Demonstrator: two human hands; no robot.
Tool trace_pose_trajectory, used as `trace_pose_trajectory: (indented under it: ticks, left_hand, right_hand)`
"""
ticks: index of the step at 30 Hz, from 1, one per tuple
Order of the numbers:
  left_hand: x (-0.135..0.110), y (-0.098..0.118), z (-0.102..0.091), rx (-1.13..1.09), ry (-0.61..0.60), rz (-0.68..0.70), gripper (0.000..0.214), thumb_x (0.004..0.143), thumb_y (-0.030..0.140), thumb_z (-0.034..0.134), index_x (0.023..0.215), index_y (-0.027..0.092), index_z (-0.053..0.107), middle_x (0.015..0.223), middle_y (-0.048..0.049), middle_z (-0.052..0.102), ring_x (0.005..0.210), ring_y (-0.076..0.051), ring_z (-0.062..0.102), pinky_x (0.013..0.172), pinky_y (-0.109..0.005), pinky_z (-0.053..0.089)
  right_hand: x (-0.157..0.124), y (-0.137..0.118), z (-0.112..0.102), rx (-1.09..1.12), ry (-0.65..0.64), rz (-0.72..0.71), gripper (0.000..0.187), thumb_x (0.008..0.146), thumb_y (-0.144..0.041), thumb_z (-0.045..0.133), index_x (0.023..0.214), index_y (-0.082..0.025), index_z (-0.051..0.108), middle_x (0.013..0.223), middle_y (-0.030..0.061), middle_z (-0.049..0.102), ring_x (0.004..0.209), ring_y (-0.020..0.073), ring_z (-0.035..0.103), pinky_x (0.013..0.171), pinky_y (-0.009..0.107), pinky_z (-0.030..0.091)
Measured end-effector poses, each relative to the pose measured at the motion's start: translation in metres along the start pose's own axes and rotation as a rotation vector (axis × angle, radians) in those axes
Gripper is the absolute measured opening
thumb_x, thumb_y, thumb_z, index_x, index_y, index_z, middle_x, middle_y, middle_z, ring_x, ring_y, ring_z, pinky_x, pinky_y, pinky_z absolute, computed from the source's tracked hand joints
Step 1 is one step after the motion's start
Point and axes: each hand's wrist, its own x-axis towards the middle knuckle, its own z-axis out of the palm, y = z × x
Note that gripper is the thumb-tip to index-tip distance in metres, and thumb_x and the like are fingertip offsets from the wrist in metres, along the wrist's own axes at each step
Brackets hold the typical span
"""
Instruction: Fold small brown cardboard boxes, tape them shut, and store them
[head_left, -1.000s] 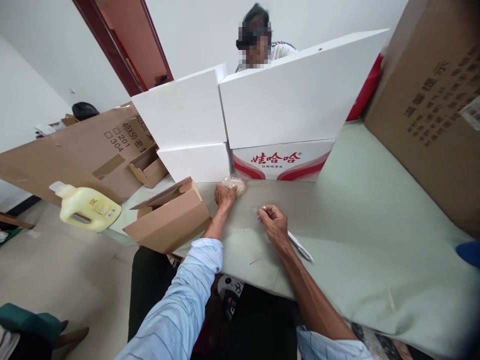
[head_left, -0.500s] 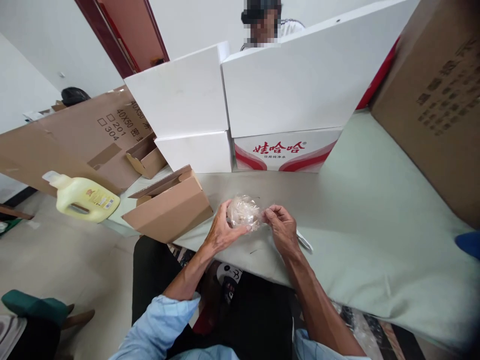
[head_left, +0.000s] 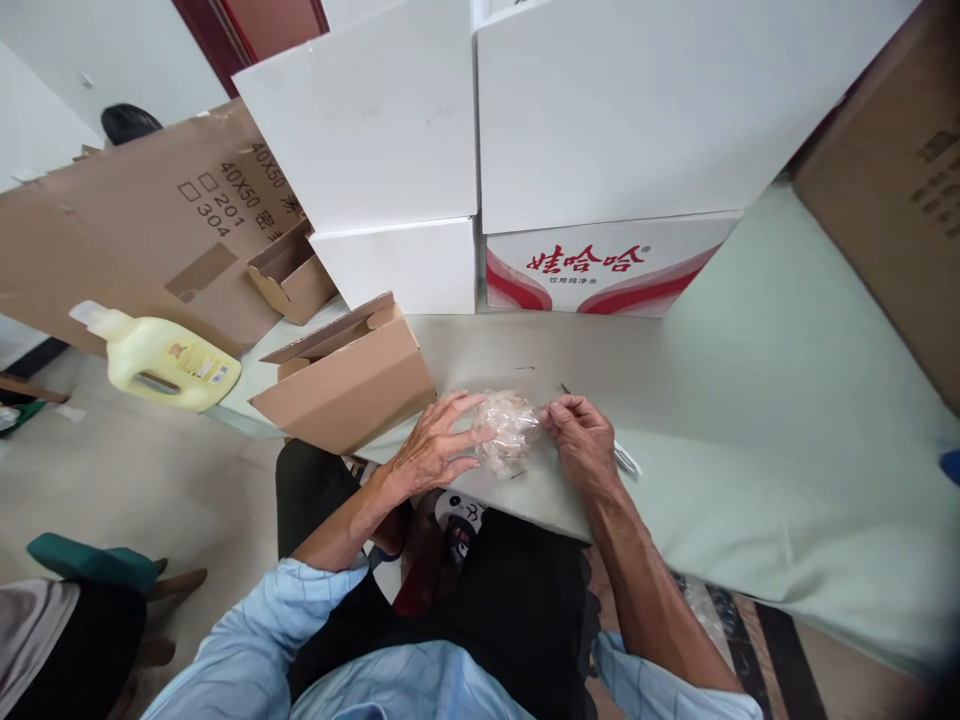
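Observation:
A crumpled clear plastic bundle (head_left: 508,432), with pale bits inside that are hard to make out, lies on the cloth-covered table before me. My left hand (head_left: 431,447) is at its left side, fingers spread, the fingertips reaching onto the plastic. At the bundle's right edge my right hand (head_left: 583,435) is closed in a pinch; what lies between thumb and finger is too small to name. A white, narrow looped object (head_left: 627,460) shows just right of that hand, partly hidden. Short dark thin pieces lie on the cloth close by.
An open brown carton (head_left: 345,390) stands left of my hands, a smaller brown box (head_left: 292,275) behind it. A yellow jug-shaped bottle (head_left: 172,362) is at the table's left edge. White boxes (head_left: 360,130) and a red-printed carton (head_left: 600,275) form a wall ahead. A large brown carton (head_left: 885,200) stands right.
My left hand has let go of the bundle and its fingers have spread. The bundle now rests lower on the cloth. My right hand stays pinched at its edge. The view has tilted down.

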Motion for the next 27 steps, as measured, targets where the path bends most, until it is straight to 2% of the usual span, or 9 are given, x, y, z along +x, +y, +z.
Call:
trace_pose_trajectory:
  ticks: [8,12,15,18,21,23,27]
  left_hand:
    - [0.018,-0.009,0.009,0.051,0.027,0.085,0.033,0.096,0.041,0.082,0.125,0.026,0.079,0.168,-0.019,0.051,0.163,-0.042,0.041,0.119,-0.061,0.048]
    - [0.026,-0.01,0.01,0.05,0.095,0.083,0.022,0.099,0.042,0.079,0.112,0.024,0.078,0.164,-0.0184,0.053,0.155,-0.039,0.052,0.115,-0.057,0.055]
    - [0.029,-0.01,0.01,0.009,0.129,0.104,0.019,0.103,0.04,0.073,0.11,0.023,0.077,0.162,-0.0192,0.053,0.148,-0.035,0.059,0.112,-0.053,0.059]
    - [0.029,-0.011,0.005,-0.044,0.087,0.087,0.023,0.103,0.042,0.073,0.114,0.022,0.076,0.161,-0.0205,0.053,0.147,-0.038,0.06,0.115,-0.058,0.057]
    - [0.026,-0.01,-0.004,-0.054,-0.027,0.084,0.044,0.09,0.047,0.087,0.125,0.024,0.073,0.166,-0.0221,0.049,0.146,-0.045,0.058,0.117,-0.064,0.054]
    - [0.025,-0.009,-0.009,-0.034,-0.098,0.09,0.054,0.084,0.041,0.093,0.13,0.024,0.07,0.169,-0.0231,0.047,0.147,-0.048,0.057,0.117,-0.066,0.052]
    - [0.031,-0.005,-0.01,0.03,-0.131,0.122,0.033,0.092,0.029,0.085,0.12,0.02,0.071,0.157,-0.0233,0.06,0.15,-0.048,0.054,0.114,-0.063,0.053]
  right_hand:
    - [0.002,-0.003,0.004,-0.02,-0.005,0.037,0.054,0.069,-0.069,0.092,0.082,-0.026,0.062,0.072,-0.0011,0.068,0.068,0.0167,0.062,0.068,0.033,0.056]
    - [0.005,-0.004,0.006,-0.043,-0.044,0.05,0.053,0.069,-0.069,0.092,0.082,-0.026,0.064,0.071,-0.0008,0.068,0.067,0.0171,0.061,0.066,0.033,0.055]
    - [0.007,-0.004,0.007,-0.039,-0.06,0.063,0.053,0.07,-0.068,0.092,0.081,-0.025,0.063,0.071,-0.0009,0.068,0.067,0.0171,0.062,0.068,0.033,0.056]
    - [0.01,-0.004,0.007,-0.024,-0.063,0.079,0.053,0.068,-0.066,0.094,0.081,-0.025,0.063,0.071,-0.0011,0.068,0.068,0.0165,0.062,0.07,0.033,0.056]
    - [0.013,-0.004,0.007,-0.008,-0.062,0.093,0.053,0.067,-0.065,0.095,0.08,-0.025,0.063,0.071,-0.0018,0.067,0.067,0.0153,0.06,0.068,0.032,0.055]
    - [0.015,-0.005,0.008,0.003,-0.065,0.103,0.052,0.067,-0.064,0.095,0.081,-0.024,0.064,0.071,-0.0021,0.066,0.065,0.0143,0.059,0.065,0.031,0.054]
    - [0.017,-0.005,0.01,0.025,-0.077,0.115,0.051,0.066,-0.062,0.098,0.08,-0.024,0.066,0.069,-0.0025,0.065,0.064,0.0132,0.057,0.063,0.029,0.052]
